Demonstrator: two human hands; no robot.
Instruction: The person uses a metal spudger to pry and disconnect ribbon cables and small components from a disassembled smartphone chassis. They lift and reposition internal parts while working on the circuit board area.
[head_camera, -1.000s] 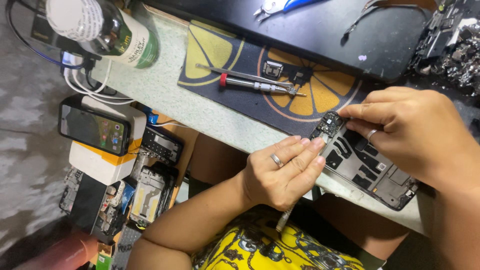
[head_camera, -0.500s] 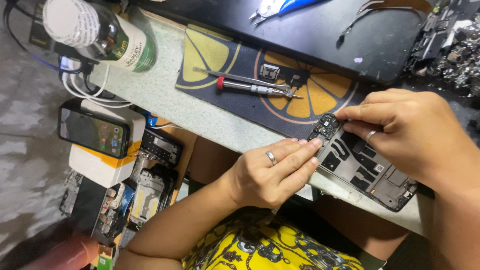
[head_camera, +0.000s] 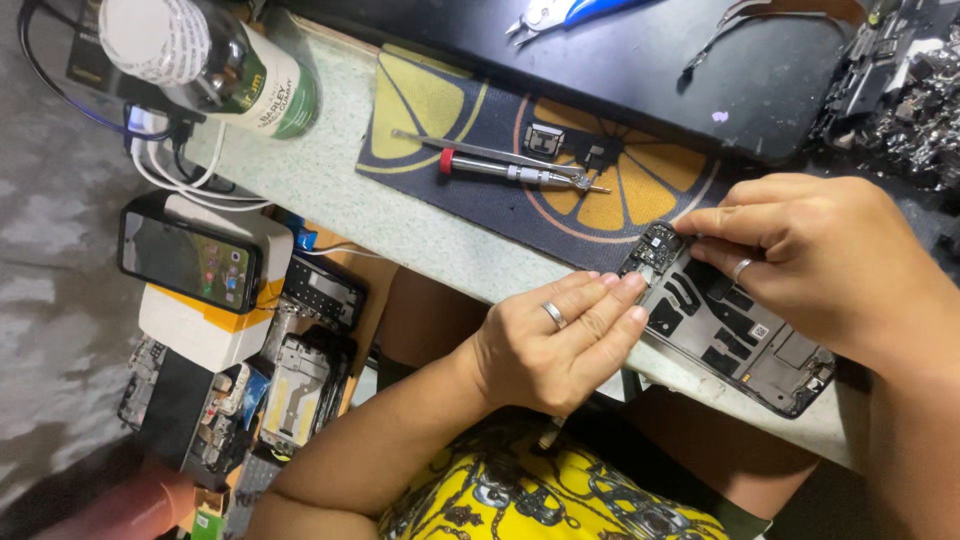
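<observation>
An opened phone frame (head_camera: 735, 335) lies slanted near the table's front edge, with a small circuit board (head_camera: 655, 245) at its upper end. My right hand (head_camera: 810, 255), a ring on one finger, rests over the frame and pinches at that board. My left hand (head_camera: 555, 345), also ringed, lies against the frame's left side with its fingertips beside the board. It is closed on a thin tool, whose end (head_camera: 548, 435) sticks out below the hand. The rest of the tool is hidden.
A red-banded screwdriver (head_camera: 510, 168) and small parts lie on an orange-slice mat (head_camera: 450, 110). Behind it are a black mat (head_camera: 700, 70), blue-handled pliers (head_camera: 560, 12) and a parts pile (head_camera: 920, 90). A bottle (head_camera: 200, 60), a lit phone (head_camera: 185, 262) and stacked phone frames (head_camera: 300, 370) are at the left.
My left hand has turned flatter against the frame, so most of the thin tool is now hidden. My right hand stays on the board end.
</observation>
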